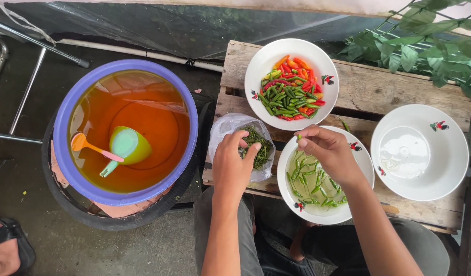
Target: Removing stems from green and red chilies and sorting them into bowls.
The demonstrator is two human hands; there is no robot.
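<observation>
Head view showed me both hands over the slatted wooden counter [399, 87]. My right hand [330, 153] hovered above the white bowl of water [366, 163] with green chillies floating in it; its fingers [304, 140] pinched a small green chilli [299, 137] at the tips, just over the bowl's far rim. My left hand [233, 163] reached into the clear plastic bag [220, 128], fingers curled down against the pile of green stems [258, 145]; I could not tell whether they gripped any. Beyond sat a bowl of mixed red, orange and green chillies [291, 84], and an empty white bowl [419, 151] lay to the right.
</observation>
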